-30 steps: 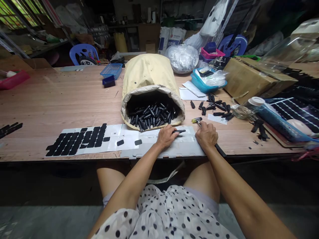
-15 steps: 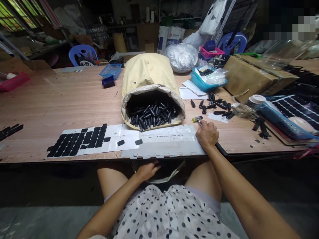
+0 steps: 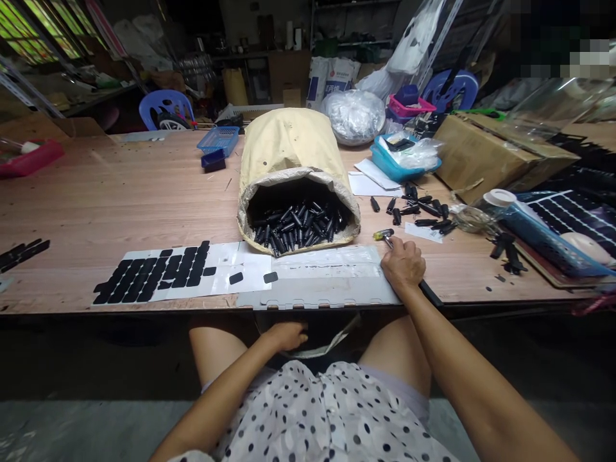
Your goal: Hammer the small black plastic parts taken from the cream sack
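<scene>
Below the table's front edge, my left hand (image 3: 289, 335) is over the opening of a dark container with a pale rim (image 3: 332, 346) between my knees. Its fingers are curled in; anything they hold is hidden. On the table, my right hand (image 3: 403, 264) is wrapped round a small hammer (image 3: 384, 235) with a yellow face, its black handle sticking out behind the wrist. Left of that hand lies a grey board (image 3: 317, 290). Behind the board, a pale yellow sack (image 3: 293, 141) lies on its side, its mouth towards me, full of black tubular pieces (image 3: 293, 228).
Sheets of black rounded stickers (image 3: 139, 276) lie on the left, two loose stickers beside them. Loose black parts (image 3: 423, 208) are scattered at right, before a cardboard box (image 3: 486, 154) and a teal basket (image 3: 404, 163). A blue tray (image 3: 553, 237) stands at far right.
My left hand has left the board with a black piece and dropped below the table edge, where its fingers now curl. My right hand stays on the hammer.
</scene>
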Demonstrator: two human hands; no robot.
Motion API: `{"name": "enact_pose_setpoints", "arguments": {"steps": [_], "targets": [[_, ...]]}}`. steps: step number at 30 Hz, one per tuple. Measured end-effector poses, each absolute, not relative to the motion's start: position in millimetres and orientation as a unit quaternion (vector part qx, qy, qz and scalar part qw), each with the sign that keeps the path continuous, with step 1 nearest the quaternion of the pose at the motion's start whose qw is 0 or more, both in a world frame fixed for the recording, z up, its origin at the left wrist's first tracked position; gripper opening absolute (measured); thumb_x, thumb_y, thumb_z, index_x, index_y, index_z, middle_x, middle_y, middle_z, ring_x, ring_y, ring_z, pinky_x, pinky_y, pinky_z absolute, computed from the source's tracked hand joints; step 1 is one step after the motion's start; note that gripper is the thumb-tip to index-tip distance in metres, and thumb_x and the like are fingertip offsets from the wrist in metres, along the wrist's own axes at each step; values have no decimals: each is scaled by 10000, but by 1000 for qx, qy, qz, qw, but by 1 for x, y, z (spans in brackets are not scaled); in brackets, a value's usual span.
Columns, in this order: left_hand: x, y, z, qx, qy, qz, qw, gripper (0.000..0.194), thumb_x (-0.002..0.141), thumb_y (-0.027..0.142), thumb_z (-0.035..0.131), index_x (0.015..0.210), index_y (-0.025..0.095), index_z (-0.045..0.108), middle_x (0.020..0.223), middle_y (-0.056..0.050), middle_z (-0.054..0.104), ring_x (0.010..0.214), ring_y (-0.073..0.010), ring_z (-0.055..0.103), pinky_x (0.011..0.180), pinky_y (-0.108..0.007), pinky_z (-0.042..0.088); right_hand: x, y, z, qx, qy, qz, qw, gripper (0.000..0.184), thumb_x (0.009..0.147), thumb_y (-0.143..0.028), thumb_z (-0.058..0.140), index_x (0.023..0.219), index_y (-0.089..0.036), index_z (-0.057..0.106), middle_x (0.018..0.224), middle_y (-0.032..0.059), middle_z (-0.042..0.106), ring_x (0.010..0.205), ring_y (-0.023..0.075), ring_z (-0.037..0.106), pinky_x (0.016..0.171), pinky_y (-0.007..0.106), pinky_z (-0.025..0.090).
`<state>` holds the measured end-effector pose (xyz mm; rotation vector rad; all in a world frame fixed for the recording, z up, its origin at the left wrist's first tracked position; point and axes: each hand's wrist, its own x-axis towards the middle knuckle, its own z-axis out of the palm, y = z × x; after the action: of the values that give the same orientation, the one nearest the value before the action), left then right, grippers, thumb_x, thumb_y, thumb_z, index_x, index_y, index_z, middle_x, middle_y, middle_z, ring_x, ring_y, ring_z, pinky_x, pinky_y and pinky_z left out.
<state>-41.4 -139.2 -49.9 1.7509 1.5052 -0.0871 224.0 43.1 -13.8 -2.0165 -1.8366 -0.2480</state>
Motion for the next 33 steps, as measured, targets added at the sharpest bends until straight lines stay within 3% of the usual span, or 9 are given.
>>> {"name": "enact_pose_setpoints", "arguments": {"steps": [3, 6, 8, 12, 16, 19, 23, 27, 33], "targets": [[-48, -138, -1, 739, 466, -82, 481, 211, 860, 343, 623, 1004, 253, 747, 944, -32, 766, 882, -218, 694, 771, -294, 519, 223, 42, -12, -721, -660, -81, 195, 359, 892, -193, 483, 1203, -188, 662, 973, 140, 568, 897, 271, 497, 637, 322, 279], [-67, -113, 47, 740, 409, -25, 534, 254, 924, 374, 546, 1032, 228, 725, 885, -4, 745, 783, -151, 661, 720, -234, 493, 223, 41, -11, -722, -660, -75, 192, 352, 892, -198, 495, 1205, -188, 655, 981, 136, 559, 895, 266, 494, 650, 320, 287], [-85, -85, 67, 762, 470, 56, 442, 266, 946, 330, 491, 1014, 211, 719, 890, -9, 727, 801, -150, 641, 748, -245, 489, 222, 41, -11, -724, -659, -76, 192, 348, 894, -200, 489, 1200, -190, 656, 981, 133, 557, 897, 266, 497, 653, 318, 287], [-119, -28, 79, 788, 595, 121, 104, 290, 880, 163, 494, 1050, 240, 716, 1063, -58, 689, 965, -211, 582, 823, -319, 462, 220, 42, -11, -723, -658, -79, 197, 343, 892, -195, 483, 1185, -192, 659, 973, 131, 560, 908, 270, 502, 650, 318, 287], [-133, 1, 75, 837, 547, 15, 9, 398, 765, 14, 493, 985, 243, 732, 1005, -73, 696, 996, -242, 550, 838, -359, 412, 218, 42, -9, -725, -658, -71, 190, 348, 891, -199, 491, 1197, -184, 655, 984, 134, 563, 920, 271, 504, 659, 318, 302], [-136, 6, 70, 853, 521, -12, -10, 364, 732, 3, 507, 895, 232, 739, 906, -81, 684, 987, -247, 541, 854, -371, 388, 216, 41, -7, -729, -656, -68, 183, 355, 898, -196, 474, 1203, -180, 656, 1001, 141, 571, 933, 276, 506, 668, 323, 317], [-145, 4, 68, 842, 539, 7, -13, 283, 727, 50, 552, 836, 231, 740, 922, -80, 687, 980, -251, 538, 849, -370, 390, 215, 41, -5, -728, -658, -67, 183, 364, 902, -195, 460, 1204, -177, 661, 1006, 145, 574, 934, 277, 507, 680, 327, 327], [-139, -3, 72, 807, 586, 69, 7, 247, 760, 143, 614, 945, 233, 751, 949, -64, 716, 975, -258, 549, 867, -380, 417, 214, 41, -6, -729, -656, -67, 183, 363, 905, -203, 458, 1205, -175, 659, 1007, 151, 571, 934, 281, 501, 689, 337, 332], [-53, -9, 56, 768, 597, 183, 146, 268, 838, 256, 656, 1094, 248, 736, 988, -35, 716, 964, -230, 594, 846, -341, 482, 214, 42, -7, -732, -654, -75, 179, 359, 895, -199, 473, 1203, -181, 658, 998, 140, 566, 941, 276, 500, 692, 331, 335]]}}
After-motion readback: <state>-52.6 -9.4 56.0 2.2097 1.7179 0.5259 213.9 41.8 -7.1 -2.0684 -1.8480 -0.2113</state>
